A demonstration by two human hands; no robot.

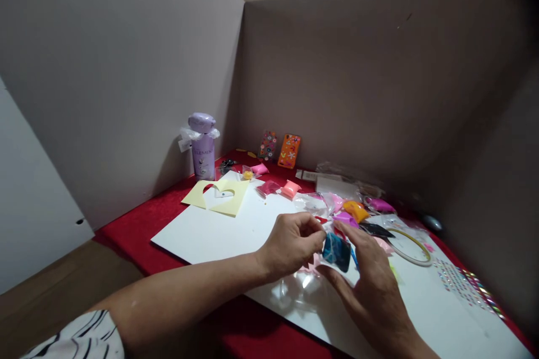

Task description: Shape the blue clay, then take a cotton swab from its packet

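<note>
My left hand [290, 247] pinches one corner of a glossy, dark-blue rectangular packet [336, 255] between my hands; my right hand [374, 277] cups half-open around it, contact unclear. I'd pinch lightly tbh.

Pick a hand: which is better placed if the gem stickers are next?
Probably the right hand: it's nearer the gem stickers. The left hand is farther off, pinching the blue item by its edge. Can't tell whether the right also grips it.

Hands [290, 247] [373, 280] over board [236, 235], bottle [204, 151] behind left, phone cases [289, 151] behind, hoop [415, 262] right
</note>
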